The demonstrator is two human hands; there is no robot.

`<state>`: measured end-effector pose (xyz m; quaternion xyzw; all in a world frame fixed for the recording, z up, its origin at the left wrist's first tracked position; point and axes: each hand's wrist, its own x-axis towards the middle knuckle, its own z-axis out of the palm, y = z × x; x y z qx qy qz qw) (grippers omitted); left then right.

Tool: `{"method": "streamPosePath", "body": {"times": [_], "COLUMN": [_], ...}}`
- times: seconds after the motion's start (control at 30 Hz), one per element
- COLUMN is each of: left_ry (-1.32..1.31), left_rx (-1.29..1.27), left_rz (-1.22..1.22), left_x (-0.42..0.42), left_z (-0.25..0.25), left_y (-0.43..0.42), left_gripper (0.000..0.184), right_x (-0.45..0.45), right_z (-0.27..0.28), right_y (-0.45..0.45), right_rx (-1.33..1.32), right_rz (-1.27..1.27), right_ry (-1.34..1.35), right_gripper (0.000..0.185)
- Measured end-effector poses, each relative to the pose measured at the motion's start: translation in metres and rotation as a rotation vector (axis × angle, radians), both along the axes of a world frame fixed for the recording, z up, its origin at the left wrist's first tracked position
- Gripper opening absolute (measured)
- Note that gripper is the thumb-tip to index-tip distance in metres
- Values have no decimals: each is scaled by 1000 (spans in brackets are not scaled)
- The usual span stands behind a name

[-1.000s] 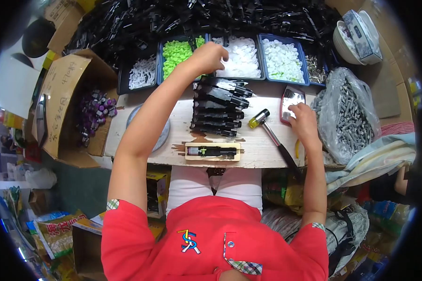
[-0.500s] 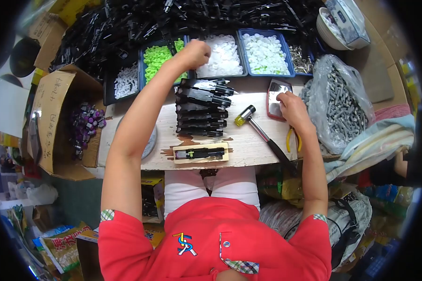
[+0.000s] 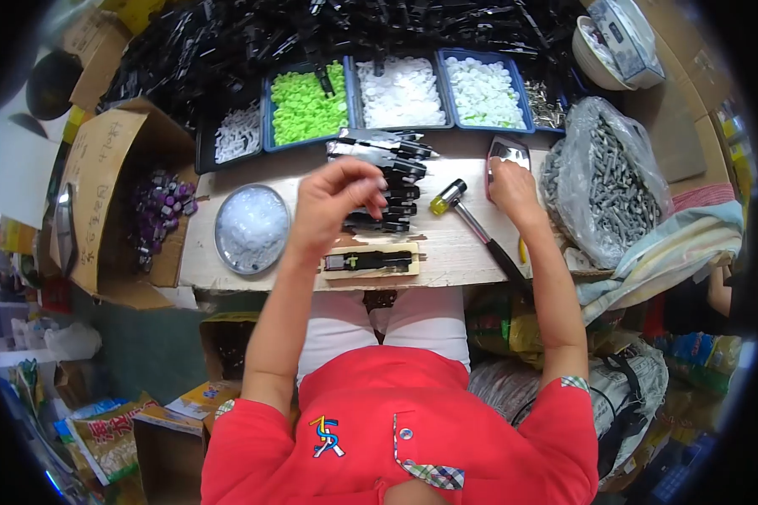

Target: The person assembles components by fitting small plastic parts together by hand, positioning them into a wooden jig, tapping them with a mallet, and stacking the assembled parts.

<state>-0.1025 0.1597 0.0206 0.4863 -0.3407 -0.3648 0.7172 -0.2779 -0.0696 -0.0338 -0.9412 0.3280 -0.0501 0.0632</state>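
My left hand (image 3: 335, 202) hovers over the stack of black plastic assemblies (image 3: 387, 151), its thumb and fingers pinched together. Whatever sits between those fingertips is too small to name. My right hand (image 3: 514, 189) reaches into a small red-rimmed tray (image 3: 511, 148), fingertips drawn together; what they grip, if anything, is hidden. Below my left hand lies a pale wooden fixture (image 3: 413, 262) with one black assembly (image 3: 370, 260) set in it. Between the hands rests a hammer (image 3: 473, 225) with a yellow-and-black head and black handle.
Blue bins hold green pieces (image 3: 307, 109), white pieces (image 3: 400, 93) and pale caps (image 3: 484, 93). Black parts (image 3: 269, 42) heap behind. At left are a round dish (image 3: 253, 227) and a carton (image 3: 101, 202) of purple parts; at right, a bag (image 3: 606, 185) of grey pieces.
My left hand has come back from the white-piece bin toward me, over the stacked assemblies. My right hand has shifted slightly further into the red-rimmed tray.
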Motion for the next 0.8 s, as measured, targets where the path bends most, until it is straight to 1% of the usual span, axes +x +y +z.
{"method": "streamPosePath", "body": {"times": [0.07, 0.1, 0.13, 0.2, 0.23, 0.27, 0.3, 0.33, 0.37, 0.4, 0.47, 0.7, 0.8], "left_ry": [143, 180, 216, 286, 318, 350, 353, 334, 314, 315, 320, 285, 239], "left_rx": [10, -13, -38, -65, -74, -86, -85, -92, -99, -97, -98, -94, -158], "left_rz": [4, -4, -9, -27, -36, -50, -53, -52, -49, -47, -26, 24, 32], "left_x": [-17, -23, -27, -33, -36, -38, -40, -42, -44, -46, -49, -54, -54], "left_z": [-9, -16, -22, -30, -34, -36, -38, -39, -39, -40, -39, -43, -45], "left_y": [18, 25, 31, 42, 46, 48, 49, 51, 52, 54, 59, 68, 68], "left_gripper": [9, 9, 9, 10, 9, 8, 8, 8, 7, 7, 6, 8, 11], "right_x": [0, -4, -4, -8, -5, -5, -2, 2, 4, 7, 11, 19, 20], "right_z": [2, 1, 5, 24, 37, 38, 48, 63, 59, 60, 55, 45, 45], "right_y": [-1, 1, 6, 20, 36, 48, 71, 95, 106, 119, 137, 159, 161], "right_rx": [-44, -106, -108, 161, 503, 787, 994, 1123, 1243, 1380, 1546, 1627, 1647], "right_rz": [-50, -47, -30, 32, -17, 41, 56, 94, 189, 207, 234, 173, 180], "right_ry": [49, -22, -22, -409, -479, -558, -606, -622, -631, -639, -683, -691, -647], "right_gripper": [16, 15, 15, 13, 9, 6, 5, 5, 6, 10, 14, 15, 14]}}
